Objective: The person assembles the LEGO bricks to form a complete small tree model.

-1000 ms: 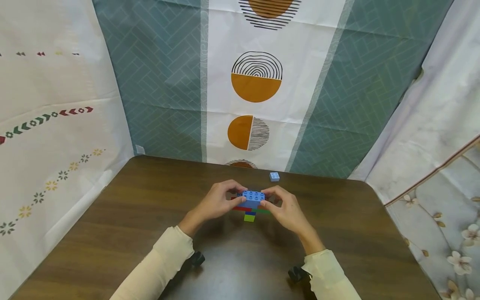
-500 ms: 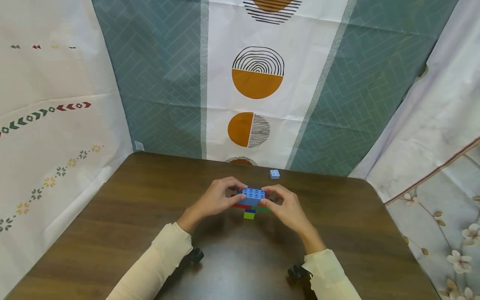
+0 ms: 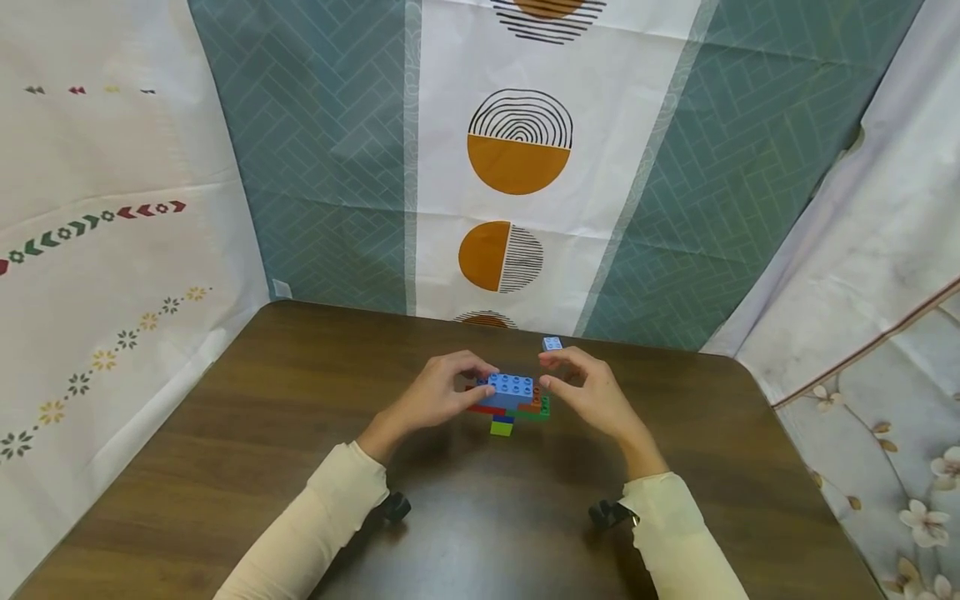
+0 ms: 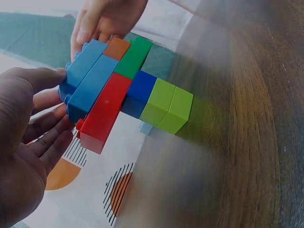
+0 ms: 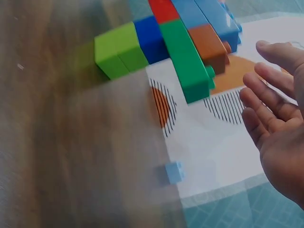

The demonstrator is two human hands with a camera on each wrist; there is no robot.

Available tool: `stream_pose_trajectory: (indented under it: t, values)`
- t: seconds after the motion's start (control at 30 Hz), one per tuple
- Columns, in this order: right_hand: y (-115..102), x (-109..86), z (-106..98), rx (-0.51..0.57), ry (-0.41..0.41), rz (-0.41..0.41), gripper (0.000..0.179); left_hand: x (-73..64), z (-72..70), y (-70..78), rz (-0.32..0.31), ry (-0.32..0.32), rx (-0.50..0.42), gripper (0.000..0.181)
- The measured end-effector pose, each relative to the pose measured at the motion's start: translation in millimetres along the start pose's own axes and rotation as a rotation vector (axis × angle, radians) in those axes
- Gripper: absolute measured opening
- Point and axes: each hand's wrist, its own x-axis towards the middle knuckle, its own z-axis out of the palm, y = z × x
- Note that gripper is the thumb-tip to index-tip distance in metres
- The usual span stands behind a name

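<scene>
A stack of building bricks stands on the wooden table. From the bottom it shows two lime green bricks (image 4: pixel 168 110), a dark blue brick (image 4: pixel 139 94), then a red brick (image 4: pixel 105 111) beside a green brick (image 5: pixel 185 61). Above these lie a blue brick (image 4: pixel 92 86) and an orange brick (image 5: pixel 209 45), topped by another blue brick (image 3: pixel 512 383). My left hand (image 3: pixel 431 396) pinches the left end of the top blue brick between thumb and fingers. Just off the stack's right end, my right hand (image 3: pixel 592 392) holds nothing, its fingers apart from the bricks.
A small light blue brick (image 3: pixel 552 343) lies near the table's back edge, behind my right hand. Patterned cloth (image 3: pixel 517 167) hangs behind the table (image 3: pixel 262 400), with more cloth at both sides.
My right hand has let go of the top blue brick and moved right, uncovering the orange and green bricks' ends. My left hand stays at its end of the stack.
</scene>
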Motion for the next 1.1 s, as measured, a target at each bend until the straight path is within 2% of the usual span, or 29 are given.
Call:
stream_pose_trajectory:
  t: [0.2,0.43,0.73,0.9,1.1]
  values:
    - [11,15.7,-13,-0.048,-0.002,0.045,0.032,-1.2,-0.5,-0.4,0.009,0.005,-0.001,0.028]
    - [30,36.6,-18,-0.117,-0.002,0.108,0.033,-2.2,-2.0,-1.4,0.002,0.019,0.013,0.027]
    - [52,45.8,-19,-0.129,-0.021,0.191,0.035,-1.5,-1.0,-0.8,-0.02,-0.012,0.004,0.028]
    - [63,51.2,-20,-0.11,-0.001,0.222,0.035,-1.0,-0.6,-0.9,-0.03,-0.017,-0.006,0.029]
    - [74,58.9,-24,-0.123,-0.011,0.256,0.037,-1.9,-1.2,-1.8,-0.019,-0.014,0.004,0.029]
